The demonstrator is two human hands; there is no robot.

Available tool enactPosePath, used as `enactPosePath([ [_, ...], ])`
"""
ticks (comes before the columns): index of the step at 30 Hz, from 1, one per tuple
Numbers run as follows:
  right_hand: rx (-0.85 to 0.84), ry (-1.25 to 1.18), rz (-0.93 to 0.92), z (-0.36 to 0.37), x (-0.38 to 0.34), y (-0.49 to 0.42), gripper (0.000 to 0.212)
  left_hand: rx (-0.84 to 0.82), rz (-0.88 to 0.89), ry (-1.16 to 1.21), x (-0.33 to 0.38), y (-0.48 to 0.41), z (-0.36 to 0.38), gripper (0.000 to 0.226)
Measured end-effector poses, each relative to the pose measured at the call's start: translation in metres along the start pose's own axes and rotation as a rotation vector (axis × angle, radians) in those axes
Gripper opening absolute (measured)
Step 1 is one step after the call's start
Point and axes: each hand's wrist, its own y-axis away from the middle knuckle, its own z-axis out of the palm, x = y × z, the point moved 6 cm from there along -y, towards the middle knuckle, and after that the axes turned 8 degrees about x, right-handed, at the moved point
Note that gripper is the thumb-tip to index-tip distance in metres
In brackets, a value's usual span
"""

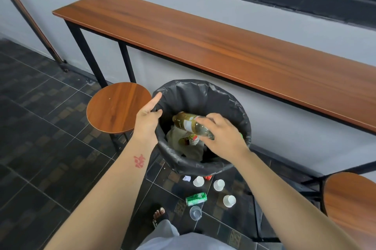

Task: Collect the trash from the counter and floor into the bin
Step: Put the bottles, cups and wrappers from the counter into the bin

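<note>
Black liner (230, 103) draped over the rim of a round bin (183, 165), standing on the dark tiled floor (40, 127) just in front of the long wooden counter (223, 46). Left hand (147, 121) at the bin's left rim, fingers (157, 112) pinched closed on the liner edge, index finger pointing up along the rim. Right hand (221, 135) over the bin's mouth, fingers (203, 120) wrapped around a clear plastic bottle (192, 125) with a pale label, held tilted with its far end toward the left rim and above the opening. Crumpled wrappers and paper (187, 139) lying at the bottom of the bin under the bottle. Counter top bare in the visible stretch. On the floor at the near side of the bin: a crumpled white scrap (186, 178), a small red piece (208, 177) just under the bin's edge, three white paper cups (219, 185) on their sides, a green can (196, 198) lying flat, and a clear plastic cup (195, 213) just beside the can. Round wooden stool (119, 107) left of the bin, touching or nearly touching its rim; a second stool (350, 205) at the far right. Sandalled foot (160, 216) near the clear cup.
</note>
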Motion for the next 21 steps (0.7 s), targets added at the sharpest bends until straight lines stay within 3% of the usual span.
enactPosePath([
  [8,-0.207,0.169,-0.050,0.019,-0.003,-0.007,0.053,-0.029,-0.030,-0.043,-0.004,0.001,0.006,0.049],
  [10,-0.173,0.162,-0.053,0.014,0.000,-0.011,0.052,-0.031,-0.054,0.014,-0.010,0.000,0.005,0.048],
  [13,0.007,0.155,0.004,-0.003,0.010,-0.018,0.050,-0.006,-0.076,0.049,-0.012,-0.001,0.002,0.048],
  [17,0.198,0.032,0.247,-0.019,0.046,-0.008,0.052,-0.025,-0.044,0.002,-0.006,-0.006,0.000,0.050],
  [21,0.144,-0.391,0.686,-0.009,0.078,0.018,0.048,-0.017,-0.072,0.060,-0.010,-0.011,-0.006,0.050],
])
